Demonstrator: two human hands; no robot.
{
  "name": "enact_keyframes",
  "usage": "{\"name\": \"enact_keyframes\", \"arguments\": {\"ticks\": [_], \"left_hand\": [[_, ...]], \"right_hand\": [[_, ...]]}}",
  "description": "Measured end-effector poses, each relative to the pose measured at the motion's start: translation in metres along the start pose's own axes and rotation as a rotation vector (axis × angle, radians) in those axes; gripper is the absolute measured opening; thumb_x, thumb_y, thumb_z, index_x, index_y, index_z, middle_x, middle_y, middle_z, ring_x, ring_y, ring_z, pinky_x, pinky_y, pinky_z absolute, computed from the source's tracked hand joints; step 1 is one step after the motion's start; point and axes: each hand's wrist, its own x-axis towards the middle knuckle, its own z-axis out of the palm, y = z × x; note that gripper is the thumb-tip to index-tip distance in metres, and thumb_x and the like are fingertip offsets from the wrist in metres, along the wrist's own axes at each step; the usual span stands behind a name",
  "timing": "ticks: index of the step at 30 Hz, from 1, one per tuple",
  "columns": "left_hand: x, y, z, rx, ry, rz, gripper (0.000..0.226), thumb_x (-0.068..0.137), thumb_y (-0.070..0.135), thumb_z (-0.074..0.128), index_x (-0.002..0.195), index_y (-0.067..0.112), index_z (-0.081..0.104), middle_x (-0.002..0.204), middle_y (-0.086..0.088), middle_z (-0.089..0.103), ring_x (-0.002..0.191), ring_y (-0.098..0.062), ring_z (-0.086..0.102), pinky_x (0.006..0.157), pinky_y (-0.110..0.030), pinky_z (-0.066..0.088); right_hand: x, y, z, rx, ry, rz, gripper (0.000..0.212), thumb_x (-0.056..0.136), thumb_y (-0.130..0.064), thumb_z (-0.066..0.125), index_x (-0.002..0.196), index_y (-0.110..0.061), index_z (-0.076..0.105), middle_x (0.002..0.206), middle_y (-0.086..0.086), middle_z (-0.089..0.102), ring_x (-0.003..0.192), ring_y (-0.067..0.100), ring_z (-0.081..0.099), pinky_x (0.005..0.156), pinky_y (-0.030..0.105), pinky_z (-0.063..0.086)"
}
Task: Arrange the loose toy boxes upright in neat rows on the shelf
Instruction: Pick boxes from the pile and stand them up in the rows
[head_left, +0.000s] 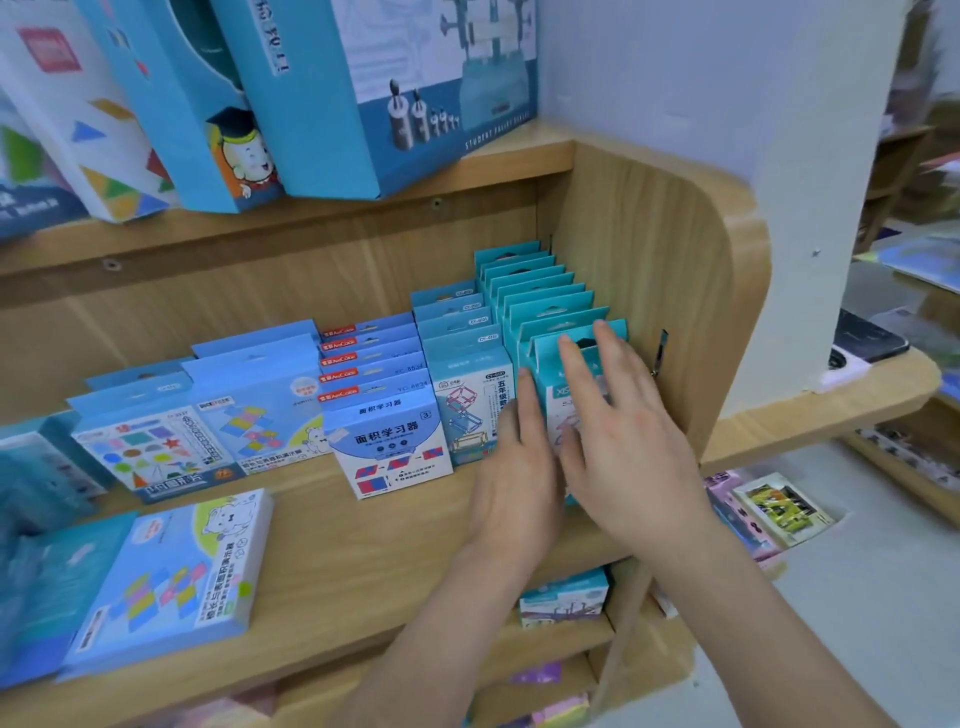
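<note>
Teal cardboard toy box with hang-tab (548, 374), front of the rightmost row of matching teal boxes (535, 291); stands upright on the pale wooden shelf (363, 545), just beside the wooden side panel (649, 260) at the right. Left hand (511, 467): fingers straight and together, laid along the box's left edge, nothing gripped. Right hand (623, 431): fingers straight, slightly spread, flat against the front face, nothing gripped. Further rows to the left, among them one fronted by a white-and-blue box with red and blue squares (389, 447), all upright. Flat light-blue box with bear picture (171, 577): lies face-up on the near left of the shelf, well apart from both hands, not yet stood up. Handling, by judgement: light, thin card, likely stiff along edges but easily dented on broad faces; glossy print, probably a little slippery. Best taken by the two narrow side edges, thumb one side and fingers the other, low enough to keep from tipping; hang-tab likely to bend, so unsuited as a hold.
</note>
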Motion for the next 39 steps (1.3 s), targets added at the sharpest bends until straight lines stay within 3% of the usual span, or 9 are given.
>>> {"name": "enact_keyframes", "arguments": {"ticks": [5,9,12,16,21,28,34,39], "left_hand": [[0.002,-0.004,0.004,0.023,-0.081,-0.017,0.092,0.091,0.024,0.053,0.147,0.015,-0.019,0.147,-0.01,0.036,0.097,-0.032,0.062,0.07,-0.039,0.05],[-0.002,-0.012,0.003,-0.057,-0.076,-0.005,0.088,0.09,0.035,0.056,0.15,0.019,-0.006,0.135,-0.008,0.051,0.095,-0.028,0.063,0.072,-0.038,0.052],[-0.009,-0.015,0.002,-0.183,0.038,0.008,0.073,0.088,0.038,0.059,0.146,0.027,0.015,0.128,-0.001,0.056,0.09,-0.021,0.065,0.073,-0.038,0.053],[-0.009,-0.016,0.002,-0.342,0.085,-0.036,0.042,0.086,0.041,0.063,0.118,0.033,0.037,0.11,0.01,0.059,0.076,-0.01,0.063,0.069,-0.038,0.054],[-0.007,-0.016,0.003,-0.375,0.093,-0.053,0.037,0.083,0.041,0.066,0.109,0.032,0.04,0.102,0.011,0.059,0.074,-0.012,0.062,0.066,-0.037,0.054],[-0.014,-0.018,-0.004,-0.399,0.099,-0.064,0.038,0.083,0.042,0.066,0.11,0.033,0.04,0.095,0.013,0.056,0.065,-0.007,0.059,0.062,-0.033,0.052],[-0.018,-0.019,-0.01,-0.427,0.096,-0.054,0.036,0.083,0.04,0.067,0.109,0.034,0.042,0.095,0.013,0.055,0.067,-0.006,0.06,0.062,-0.031,0.052],[-0.035,-0.032,-0.026,-0.464,0.161,-0.065,0.025,0.086,0.028,0.065,0.104,0.034,0.05,0.091,0.016,0.057,0.068,-0.005,0.057,0.062,-0.021,0.048]], "right_hand": [[0.013,0.001,-0.007,-0.084,-0.025,-0.012,0.06,0.088,-0.026,0.05,0.145,-0.015,0.032,0.152,0.011,0.03,0.136,0.028,0.03,0.098,0.038,0.044],[0.013,0.003,-0.013,0.007,-0.011,-0.021,0.06,0.088,-0.023,0.053,0.144,-0.016,0.031,0.151,0.01,0.03,0.136,0.029,0.029,0.106,0.039,0.035],[0.009,0.005,-0.017,0.092,0.033,-0.025,0.059,0.088,-0.019,0.053,0.143,-0.017,0.033,0.15,0.01,0.032,0.135,0.029,0.031,0.108,0.039,0.033],[0.005,0.009,-0.019,0.18,0.092,-0.042,0.057,0.088,-0.009,0.055,0.141,-0.015,0.037,0.148,0.009,0.036,0.132,0.027,0.036,0.104,0.038,0.036],[-0.002,0.013,-0.02,0.28,0.168,-0.085,0.046,0.088,-0.004,0.052,0.134,-0.011,0.049,0.139,0.007,0.047,0.126,0.024,0.044,0.098,0.032,0.038],[-0.016,0.013,-0.02,0.435,0.196,-0.129,0.035,0.092,-0.021,0.042,0.122,-0.01,0.057,0.116,0.0,0.058,0.109,0.012,0.054,0.078,0.028,0.055],[-0.027,0.012,-0.019,0.485,0.184,-0.083,0.034,0.092,-0.027,0.041,0.116,-0.013,0.061,0.102,-0.006,0.06,0.092,0.001,0.054,0.073,0.005,0.042],[-0.029,-0.006,-0.01,0.505,0.1,-0.111,0.028,0.089,-0.017,0.05,0.113,-0.017,0.063,0.094,-0.01,0.06,0.084,0.002,0.054,0.067,0.013,0.047]]}}
